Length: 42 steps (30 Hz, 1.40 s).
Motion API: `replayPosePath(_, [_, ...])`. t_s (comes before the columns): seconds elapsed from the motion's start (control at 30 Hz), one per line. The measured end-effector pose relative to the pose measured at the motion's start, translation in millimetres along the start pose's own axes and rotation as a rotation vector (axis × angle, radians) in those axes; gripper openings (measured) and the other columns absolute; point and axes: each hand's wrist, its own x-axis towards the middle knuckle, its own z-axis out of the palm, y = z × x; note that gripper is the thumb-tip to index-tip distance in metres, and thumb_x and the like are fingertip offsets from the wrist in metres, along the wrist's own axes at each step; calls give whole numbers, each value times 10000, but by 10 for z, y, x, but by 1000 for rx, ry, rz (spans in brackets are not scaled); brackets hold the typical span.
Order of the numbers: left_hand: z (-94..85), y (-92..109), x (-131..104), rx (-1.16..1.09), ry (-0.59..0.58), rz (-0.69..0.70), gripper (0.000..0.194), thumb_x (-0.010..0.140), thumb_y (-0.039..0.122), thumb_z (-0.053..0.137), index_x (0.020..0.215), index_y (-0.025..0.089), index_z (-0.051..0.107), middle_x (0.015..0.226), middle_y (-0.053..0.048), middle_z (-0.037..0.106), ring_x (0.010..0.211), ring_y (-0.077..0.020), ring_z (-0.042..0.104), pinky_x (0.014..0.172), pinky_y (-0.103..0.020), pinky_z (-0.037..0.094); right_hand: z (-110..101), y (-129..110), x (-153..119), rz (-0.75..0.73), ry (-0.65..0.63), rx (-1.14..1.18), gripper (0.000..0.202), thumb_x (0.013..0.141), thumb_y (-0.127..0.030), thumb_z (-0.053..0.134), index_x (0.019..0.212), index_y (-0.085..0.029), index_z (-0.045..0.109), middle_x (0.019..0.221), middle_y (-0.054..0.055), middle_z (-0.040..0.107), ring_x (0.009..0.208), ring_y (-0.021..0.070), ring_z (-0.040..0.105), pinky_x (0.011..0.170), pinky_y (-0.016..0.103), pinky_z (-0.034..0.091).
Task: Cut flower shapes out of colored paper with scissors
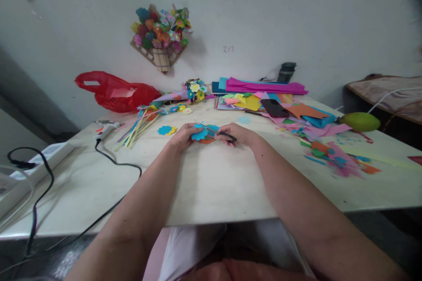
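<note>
My left hand (185, 135) pinches a blue scalloped paper flower (199, 132) above the table. In my right hand (238, 134) is a pair of scissors (227, 135), its blades pointing left across the paper flower. Another blue paper piece (212, 130) shows behind the blades, and an orange paper piece (207, 141) lies just under them. Left of my left hand, blue and yellow cut paper flowers (165, 130) lie overlapping on the table. A pale blue paper circle (244, 120) rests beyond my right hand.
Coloured paper sheets (263, 86), a phone (274, 108) and scraps (343, 158) cover the right side. At left are a red plastic bag (118, 92), paper strips (136, 127), a glue gun (107, 131), its black cord and a power strip (42, 169). A green mango-like object (360, 121) sits far right.
</note>
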Motion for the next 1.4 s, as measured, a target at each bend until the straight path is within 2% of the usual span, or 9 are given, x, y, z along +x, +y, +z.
replayPosePath(0.33, [-2, -1, 2, -8, 7, -2, 218, 547, 251, 735, 639, 87, 623, 511, -24, 589, 393, -78, 474, 374, -195, 323, 2, 1, 5, 5, -10, -9, 316, 690, -433, 645, 806, -143, 598, 461, -48, 496, 321, 40, 408, 298, 147, 255])
replayPosePath(0.53, [15, 1, 6, -90, 30, 18, 190, 536, 186, 738, 658, 97, 623, 600, -35, 639, 513, -103, 564, 520, -210, 446, -3, 7, 7, -24, 27, 10, 300, 680, -419, 655, 779, -142, 598, 455, -49, 493, 322, 38, 403, 306, 146, 254])
replayPosePath(0.67, [18, -8, 13, -108, 37, 30, 173, 558, 180, 724, 673, 97, 626, 631, -44, 652, 542, -116, 582, 577, -237, 476, 5, 18, 25, -18, 52, 33, 297, 656, -400, 679, 781, -142, 601, 452, -50, 494, 320, 41, 401, 310, 152, 265])
replayPosePath(0.87, [26, -12, 10, -105, 34, 46, 173, 565, 184, 721, 677, 87, 632, 629, -53, 650, 541, -118, 583, 580, -236, 474, 25, 8, 38, -10, 89, 38, 315, 638, -409, 693, 775, -142, 600, 447, -55, 484, 323, 37, 398, 312, 147, 260])
replayPosePath(1.4, [-39, -45, 40, -128, 77, 36, 142, 596, 175, 708, 688, 101, 629, 642, -44, 650, 557, -124, 597, 585, -249, 518, 30, -12, 29, -11, 94, 56, 336, 636, -423, 699, 789, -137, 610, 441, -60, 475, 319, 37, 383, 313, 157, 268])
